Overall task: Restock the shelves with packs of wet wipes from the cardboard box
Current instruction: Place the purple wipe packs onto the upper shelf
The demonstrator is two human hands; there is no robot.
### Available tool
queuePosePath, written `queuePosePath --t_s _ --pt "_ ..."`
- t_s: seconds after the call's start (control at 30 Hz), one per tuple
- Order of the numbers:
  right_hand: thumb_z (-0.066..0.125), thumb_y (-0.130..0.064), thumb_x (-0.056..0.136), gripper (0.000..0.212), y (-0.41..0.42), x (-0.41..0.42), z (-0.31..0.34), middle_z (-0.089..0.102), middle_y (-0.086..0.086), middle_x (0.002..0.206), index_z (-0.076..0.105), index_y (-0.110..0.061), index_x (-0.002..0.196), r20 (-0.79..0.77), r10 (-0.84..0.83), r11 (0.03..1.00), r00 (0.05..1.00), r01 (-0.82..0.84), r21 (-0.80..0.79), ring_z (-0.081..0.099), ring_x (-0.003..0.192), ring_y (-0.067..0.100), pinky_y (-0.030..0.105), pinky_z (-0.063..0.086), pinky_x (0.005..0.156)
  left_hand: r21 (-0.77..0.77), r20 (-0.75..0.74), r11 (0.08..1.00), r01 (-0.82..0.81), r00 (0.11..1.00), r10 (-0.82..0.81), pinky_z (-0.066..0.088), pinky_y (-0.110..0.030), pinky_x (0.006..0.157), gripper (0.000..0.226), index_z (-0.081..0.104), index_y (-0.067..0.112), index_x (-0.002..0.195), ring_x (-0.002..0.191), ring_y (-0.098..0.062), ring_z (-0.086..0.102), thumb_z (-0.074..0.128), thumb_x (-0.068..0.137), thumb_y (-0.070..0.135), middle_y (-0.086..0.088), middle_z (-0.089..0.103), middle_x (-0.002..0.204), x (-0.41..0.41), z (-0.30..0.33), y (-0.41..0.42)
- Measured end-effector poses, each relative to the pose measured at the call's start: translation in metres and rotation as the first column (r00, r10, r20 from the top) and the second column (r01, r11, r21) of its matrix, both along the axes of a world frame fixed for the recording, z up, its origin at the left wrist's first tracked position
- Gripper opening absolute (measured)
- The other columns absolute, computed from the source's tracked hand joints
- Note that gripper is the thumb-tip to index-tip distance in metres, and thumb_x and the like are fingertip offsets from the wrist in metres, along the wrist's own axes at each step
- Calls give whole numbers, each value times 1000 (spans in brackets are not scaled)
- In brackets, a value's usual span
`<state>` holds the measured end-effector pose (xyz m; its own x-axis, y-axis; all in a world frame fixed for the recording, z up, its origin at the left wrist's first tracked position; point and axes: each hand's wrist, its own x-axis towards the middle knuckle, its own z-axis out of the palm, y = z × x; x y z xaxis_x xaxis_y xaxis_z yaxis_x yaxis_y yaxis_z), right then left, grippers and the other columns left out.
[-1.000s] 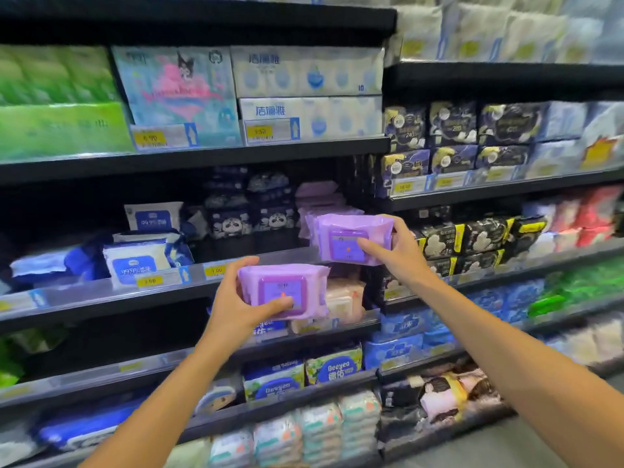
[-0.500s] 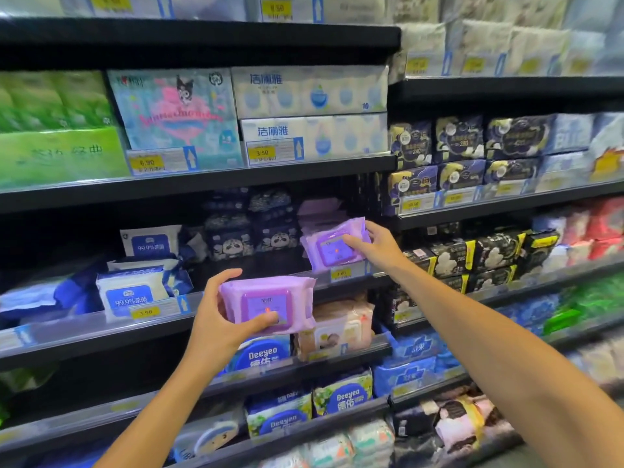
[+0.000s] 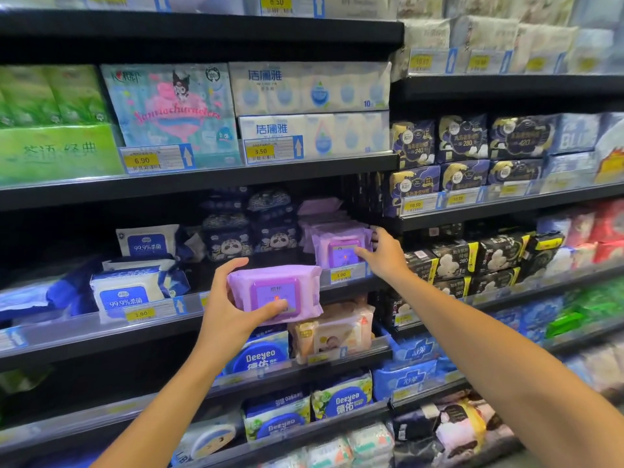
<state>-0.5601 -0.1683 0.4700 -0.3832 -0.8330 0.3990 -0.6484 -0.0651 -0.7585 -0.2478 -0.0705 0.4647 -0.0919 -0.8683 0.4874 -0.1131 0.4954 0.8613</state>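
While the left hand (image 3: 233,310) grips a soft purple plastic pack of wet wipes (image 3: 275,293) in front of the black metal shelf (image 3: 84,336), thumb across its square lid and fingers curled over the top edge, the right hand (image 3: 383,253) reaches to a second purple wipes pack (image 3: 339,251) standing on that shelf's right end. Its fingers lie fairly straight against the pack's front and side. More purple packs (image 3: 320,211) are stacked behind it, above a yellow price tag (image 3: 341,274).
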Motion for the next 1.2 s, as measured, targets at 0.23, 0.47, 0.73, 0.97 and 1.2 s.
queuePosePath --t_s 0.23,0.47,0.73,0.97,1.2 --pt "77 -38 84 84 11 3 6 48 9 148 33 -13 151 -55 -39 999 998 41 31 49 133 29 44 49 104 -34 -18 999 -42 999 41 58 -18 70 87 43 28 134 107 -14 63 92 63 21 6 54 121 -30 10 -11" --pt "64 -29 97 50 76 26 1 60 -16 127 47 -25 144 -5 367 895 930 -354 -271 57 116 -2 28 52 100 -109 -15 991 -79 997 78 55 -13 72 84 42 23 134 103 -11 63 92 66 23 6 54 118 -72 33 -41" --pt "78 -19 86 66 65 15 11 63 -12 115 47 -17 144 137 304 907 943 -242 -345 62 104 -3 9 49 88 -6 130 990 138 982 -136 59 -21 73 75 33 25 144 114 -16 60 78 85 19 -4 49 135 -110 45 -75" --pt "80 -17 83 58 42 7 6 59 -24 101 55 -16 135 193 197 934 961 -124 -336 61 94 -7 6 49 75 -20 168 999 51 985 -47 61 -37 85 72 40 20 139 116 -19 60 81 81 14 -3 54 131 -117 38 -97" --pt "83 -27 80 59 34 -8 0 63 -9 104 55 -17 130 103 150 967 983 -125 -220 64 87 1 15 55 70 16 245 999 27 969 -30 58 -40 92 75 35 20 142 121 -19 59 80 82 18 -5 56 135 -121 31 -107"
